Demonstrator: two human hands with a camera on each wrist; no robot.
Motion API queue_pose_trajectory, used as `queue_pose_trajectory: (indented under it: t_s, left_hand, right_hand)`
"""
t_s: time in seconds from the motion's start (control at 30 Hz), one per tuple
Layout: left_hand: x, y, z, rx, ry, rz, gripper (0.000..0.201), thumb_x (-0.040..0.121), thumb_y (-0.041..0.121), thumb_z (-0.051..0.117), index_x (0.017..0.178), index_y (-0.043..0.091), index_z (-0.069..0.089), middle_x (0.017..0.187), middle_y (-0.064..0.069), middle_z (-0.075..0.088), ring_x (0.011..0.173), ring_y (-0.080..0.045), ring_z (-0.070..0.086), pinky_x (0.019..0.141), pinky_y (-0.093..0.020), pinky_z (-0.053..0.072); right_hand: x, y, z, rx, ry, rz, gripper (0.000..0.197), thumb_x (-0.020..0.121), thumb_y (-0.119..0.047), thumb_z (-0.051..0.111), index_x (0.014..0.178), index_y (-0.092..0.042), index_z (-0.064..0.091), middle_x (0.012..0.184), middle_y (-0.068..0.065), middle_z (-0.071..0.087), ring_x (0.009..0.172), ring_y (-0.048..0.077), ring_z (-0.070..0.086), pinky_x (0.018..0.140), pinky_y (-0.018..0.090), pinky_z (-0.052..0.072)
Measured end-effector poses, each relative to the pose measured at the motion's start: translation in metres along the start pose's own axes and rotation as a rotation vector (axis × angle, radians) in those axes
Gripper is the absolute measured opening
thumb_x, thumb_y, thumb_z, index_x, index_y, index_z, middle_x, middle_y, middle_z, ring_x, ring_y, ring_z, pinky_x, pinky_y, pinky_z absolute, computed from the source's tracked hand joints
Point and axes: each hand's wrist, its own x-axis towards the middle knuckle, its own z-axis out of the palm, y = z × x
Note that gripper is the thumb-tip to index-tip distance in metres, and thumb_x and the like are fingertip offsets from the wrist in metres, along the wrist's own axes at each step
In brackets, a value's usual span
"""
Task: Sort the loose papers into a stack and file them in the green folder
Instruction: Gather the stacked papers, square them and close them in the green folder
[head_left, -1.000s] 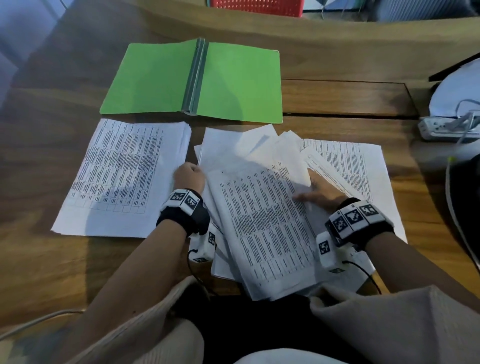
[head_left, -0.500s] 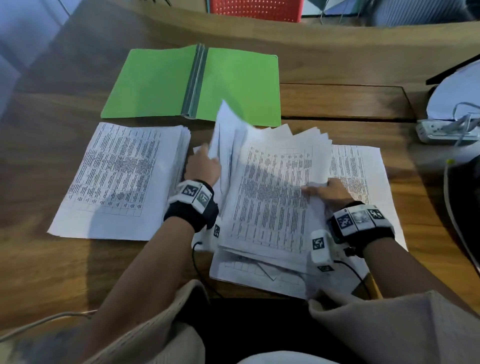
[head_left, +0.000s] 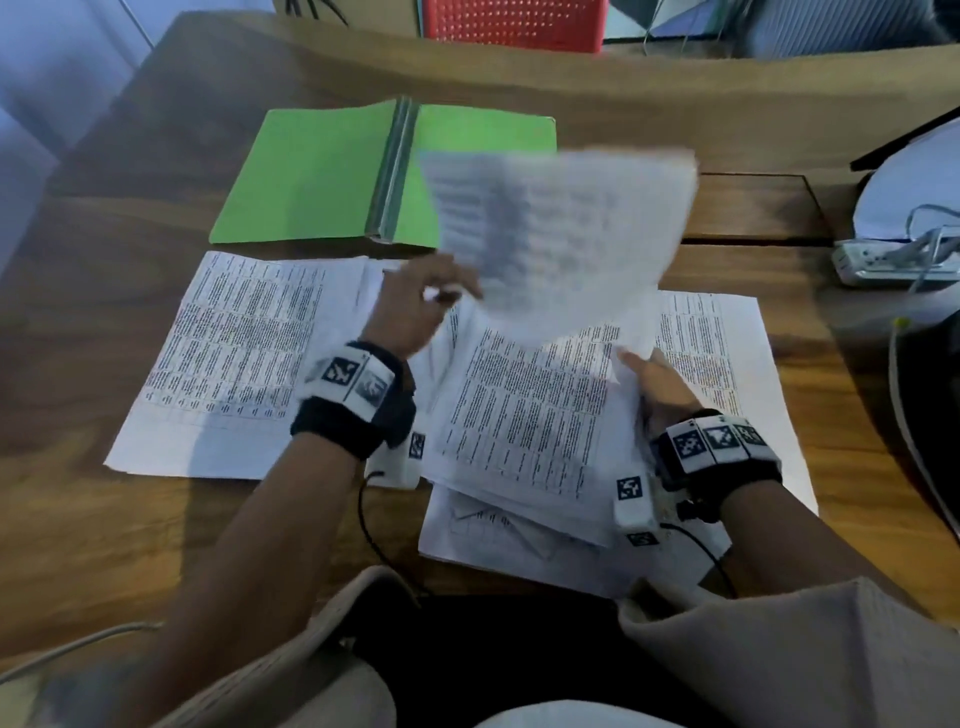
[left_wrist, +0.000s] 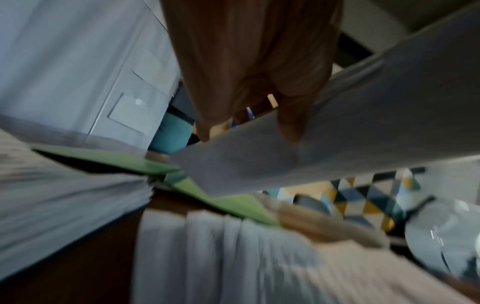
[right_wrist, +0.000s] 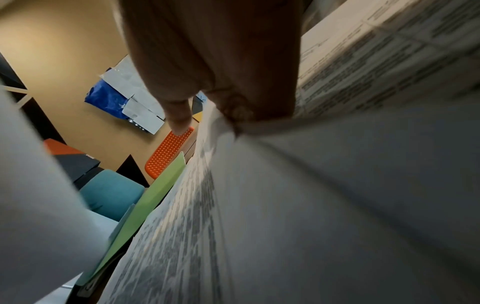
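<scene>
The green folder (head_left: 322, 176) lies open at the back of the wooden table; it also shows in the left wrist view (left_wrist: 233, 203) and the right wrist view (right_wrist: 155, 191). A neat stack of printed papers (head_left: 234, 353) lies at the left. A loose pile of papers (head_left: 519, 415) is spread at centre right. My left hand (head_left: 447, 293) pinches one lifted sheet (head_left: 561, 228), blurred and held above the pile; thumb and fingers grip its edge (left_wrist: 291, 123). My right hand (head_left: 654, 384) grips the right edge of the pile's upper sheets (right_wrist: 337, 164).
A white power strip (head_left: 893, 257) with cables sits at the right edge beside a white rounded object (head_left: 914, 187). A red chair (head_left: 514, 23) stands behind the table's raised back edge. Bare wood shows at the front left.
My left hand has lifted one sheet off the loose pile, up and away from me. My right hand has drawn the upper sheets together and keeps hold of their right edge.
</scene>
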Motion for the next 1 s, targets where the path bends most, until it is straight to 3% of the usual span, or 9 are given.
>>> queue_pose_trajectory:
  t_s: [0.07,0.23,0.3,0.4,0.5,0.6,0.67,0.77,1.0]
  left_hand:
    - [-0.010,-0.019,0.016,0.048,-0.125,-0.049,0.042,0.079,-0.018,0.043,0.098,0.006,0.072,0.143,-0.012,0.047,0.142,-0.022,0.027,0.117,-0.030,0.018]
    - [-0.017,-0.051,0.034,0.080,-0.249,-0.188,0.057,0.075,-0.024,0.032,0.114,0.001,0.066,0.155,-0.013,0.024,0.148,-0.020,0.004,0.117,-0.020,0.006]
    - [-0.014,-0.058,0.037,0.074,-0.239,-0.238,0.051,0.084,-0.018,0.040,0.121,0.010,0.062,0.158,-0.011,0.013,0.148,-0.022,0.008,0.119,-0.032,0.012]
    - [-0.008,-0.064,0.042,-0.167,-0.055,-0.417,0.049,0.095,0.006,0.045,0.142,0.014,0.036,0.150,-0.011,0.032,0.139,-0.026,0.033,0.114,-0.039,0.030]
    - [-0.002,-0.074,0.042,-0.544,0.046,-0.602,0.057,0.092,0.054,0.040,0.135,0.016,0.044,0.118,-0.005,0.048,0.097,-0.020,0.053,0.090,-0.034,0.044]
    - [0.007,-0.098,0.046,-0.634,0.020,-0.538,0.078,0.068,0.078,0.051,0.126,0.025,0.053,0.129,-0.002,0.053,0.115,-0.022,0.053,0.106,-0.053,0.036]
    - [0.008,-0.077,0.038,-0.682,0.157,-0.483,0.077,0.070,0.054,0.067,0.132,0.013,0.046,0.132,-0.012,0.057,0.119,-0.031,0.056,0.102,-0.058,0.041]
    - [0.008,-0.012,0.016,-0.694,0.307,-0.256,0.024,0.089,0.014,0.055,0.111,0.005,0.056,0.113,-0.011,0.064,0.108,-0.028,0.061,0.097,-0.053,0.048]
    - [0.008,0.038,-0.036,-0.631,0.339,0.178,0.010,0.082,0.026,0.060,0.081,0.015,0.059,0.074,0.014,0.071,0.078,-0.005,0.066,0.074,-0.030,0.055]
  right_hand:
    - [-0.001,-0.005,-0.007,0.005,0.080,0.029,0.018,0.097,-0.018,0.042,0.079,-0.015,0.041,0.084,0.005,0.048,0.065,0.009,0.044,0.063,0.016,0.045]
    - [0.011,0.001,-0.019,0.110,0.020,0.073,0.072,0.066,-0.068,0.064,0.110,-0.014,0.048,0.075,-0.001,0.064,0.061,0.016,0.059,0.062,0.028,0.050]
    - [-0.002,-0.005,-0.008,-0.083,-0.017,0.058,0.062,0.072,-0.048,0.071,0.114,-0.009,0.048,0.090,0.003,0.062,0.087,0.023,0.060,0.080,0.037,0.052]
    - [-0.016,-0.006,0.008,-0.269,-0.132,-0.051,0.023,0.087,0.001,0.053,0.110,0.001,0.052,0.084,0.010,0.057,0.082,0.027,0.058,0.071,0.033,0.050]
    - [-0.031,-0.017,0.017,-0.325,-0.092,-0.181,0.035,0.088,0.006,0.047,0.122,0.003,0.047,0.105,0.017,0.059,0.098,0.032,0.059,0.087,0.045,0.052]
    - [-0.038,-0.042,0.015,-0.234,-0.027,-0.360,0.038,0.087,0.009,0.047,0.124,0.000,0.046,0.122,0.017,0.057,0.106,0.025,0.055,0.088,0.034,0.048]
    - [-0.046,-0.061,0.013,-0.162,0.011,-0.492,0.035,0.088,0.005,0.051,0.122,0.000,0.048,0.120,0.013,0.058,0.104,0.015,0.057,0.085,0.023,0.049]
    - [-0.059,-0.085,0.014,-0.083,0.112,-0.697,0.031,0.086,-0.004,0.060,0.115,0.003,0.053,0.110,0.011,0.062,0.089,0.007,0.064,0.071,0.011,0.052]
    - [-0.083,-0.115,0.013,0.259,0.121,-0.911,0.059,0.077,-0.023,0.066,0.123,0.006,0.042,0.120,0.020,0.057,0.114,0.032,0.057,0.098,0.045,0.049]
